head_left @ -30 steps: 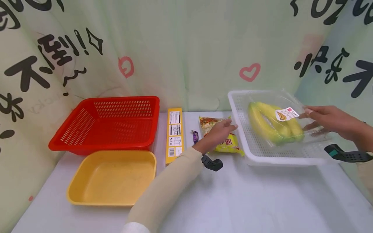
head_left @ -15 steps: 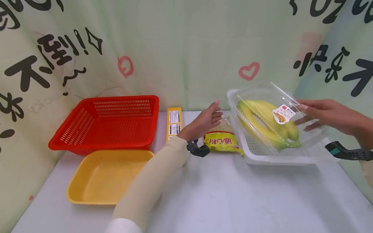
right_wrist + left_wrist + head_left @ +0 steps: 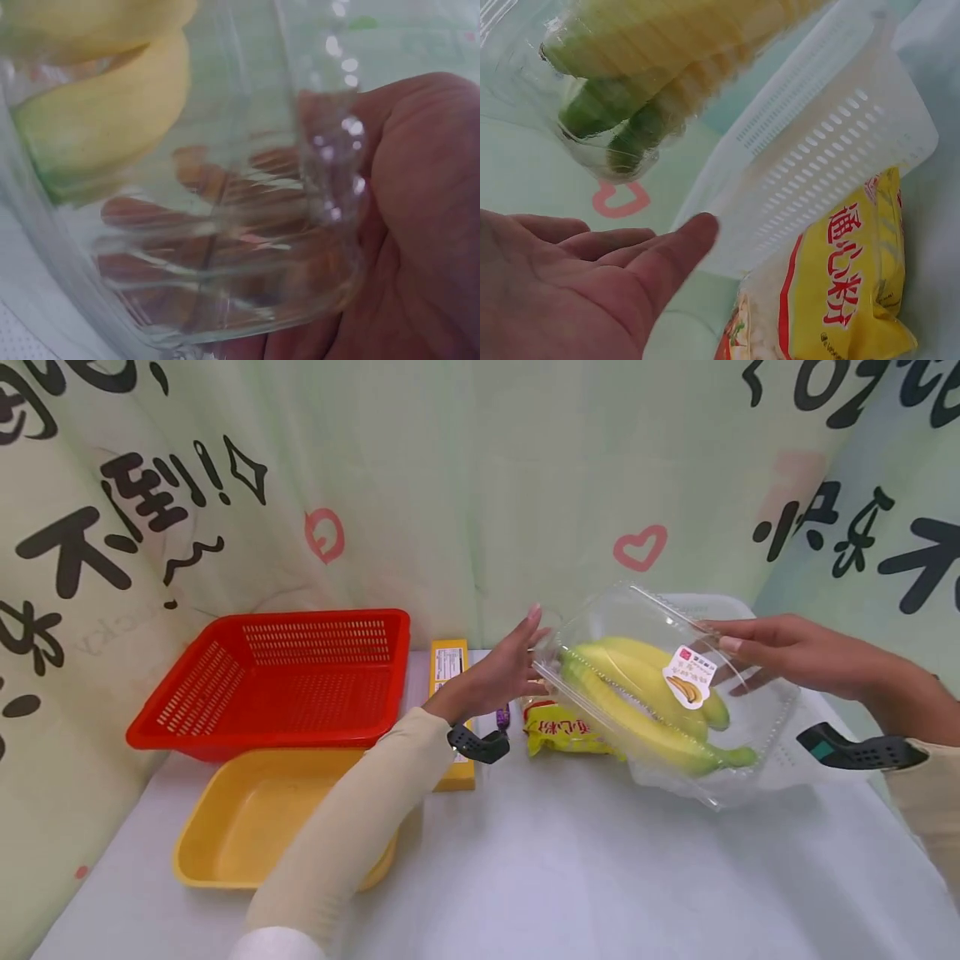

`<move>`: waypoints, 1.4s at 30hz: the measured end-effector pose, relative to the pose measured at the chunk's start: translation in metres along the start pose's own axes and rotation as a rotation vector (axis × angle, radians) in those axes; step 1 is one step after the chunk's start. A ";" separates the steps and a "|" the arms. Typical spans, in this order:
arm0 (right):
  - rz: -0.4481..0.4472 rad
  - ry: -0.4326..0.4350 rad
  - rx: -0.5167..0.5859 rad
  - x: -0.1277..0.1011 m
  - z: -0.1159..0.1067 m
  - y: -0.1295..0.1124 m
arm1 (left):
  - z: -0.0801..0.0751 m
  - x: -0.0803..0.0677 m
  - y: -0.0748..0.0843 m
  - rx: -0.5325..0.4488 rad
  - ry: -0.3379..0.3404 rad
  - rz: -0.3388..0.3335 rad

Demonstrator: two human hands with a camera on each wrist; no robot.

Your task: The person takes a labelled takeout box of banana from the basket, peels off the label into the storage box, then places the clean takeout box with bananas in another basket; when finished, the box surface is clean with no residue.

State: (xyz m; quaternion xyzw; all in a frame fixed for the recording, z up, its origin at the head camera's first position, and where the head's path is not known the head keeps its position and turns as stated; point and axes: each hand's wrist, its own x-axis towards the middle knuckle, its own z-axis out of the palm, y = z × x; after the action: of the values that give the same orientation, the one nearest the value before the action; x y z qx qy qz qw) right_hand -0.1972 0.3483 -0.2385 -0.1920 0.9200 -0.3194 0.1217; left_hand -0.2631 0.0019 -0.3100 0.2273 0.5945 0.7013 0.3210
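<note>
Left hand (image 3: 504, 662) raised, fingers straight; right hand (image 3: 780, 647) outstretched, fingers curled in a grip

Two hands: left hand (image 3: 501, 670), right hand (image 3: 780, 652). One clear clamshell box (image 3: 738, 739) with one bunch of bananas (image 3: 637, 697). Three baskets: red basket (image 3: 277, 681), yellow tray (image 3: 247, 818), white basket (image 3: 832, 150). One yellow noodle packet (image 3: 558, 731), one long yellow box (image 3: 448, 662), one purple candy (image 3: 502, 718). One table (image 3: 570, 877).

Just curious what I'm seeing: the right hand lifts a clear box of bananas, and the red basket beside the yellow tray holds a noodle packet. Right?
Not quite. The red basket holds nothing; the head view shows the noodle packet lying on the table. The right hand does hold the clear box of bananas, and the yellow tray sits beside the basket.
</note>
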 end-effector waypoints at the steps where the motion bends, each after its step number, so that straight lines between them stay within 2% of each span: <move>1: -0.001 -0.009 0.010 0.000 0.001 -0.002 | -0.001 -0.002 0.000 0.009 -0.021 -0.007; 6: -0.012 -0.035 0.042 0.004 0.009 -0.009 | -0.004 -0.017 0.002 0.093 -0.137 -0.039; 11: -0.101 -0.072 0.065 0.012 0.021 -0.017 | -0.005 -0.031 0.001 0.178 -0.177 -0.084; 15: -0.167 -0.083 0.046 0.018 0.030 -0.024 | -0.004 -0.041 -0.002 0.174 -0.188 -0.021; 19: -0.186 -0.104 0.046 0.020 0.036 -0.033 | -0.005 -0.054 -0.004 0.193 -0.176 0.013; 23: -0.226 -0.131 0.046 0.023 0.042 -0.041 | -0.006 -0.070 -0.005 0.191 -0.180 0.006; 27: -0.229 -0.152 0.047 0.025 0.047 -0.046 | -0.004 -0.086 -0.009 0.172 -0.158 0.000; 33: -0.223 -0.143 -0.017 0.027 0.055 -0.054 | 0.004 -0.113 -0.021 0.107 -0.093 -0.016; 37: -0.198 -0.158 0.020 0.030 0.061 -0.057 | 0.008 -0.129 -0.031 0.078 -0.024 -0.022; 42: -0.188 -0.172 0.076 0.030 0.068 -0.059 | 0.013 -0.143 -0.041 0.059 0.000 -0.002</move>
State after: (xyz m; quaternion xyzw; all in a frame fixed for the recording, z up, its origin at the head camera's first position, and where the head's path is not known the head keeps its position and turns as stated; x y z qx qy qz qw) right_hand -0.1845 0.2565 -0.2561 -0.2995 0.8713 -0.3462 0.1767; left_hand -0.1478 -0.0883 -0.3382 0.2360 0.6152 0.6832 0.3149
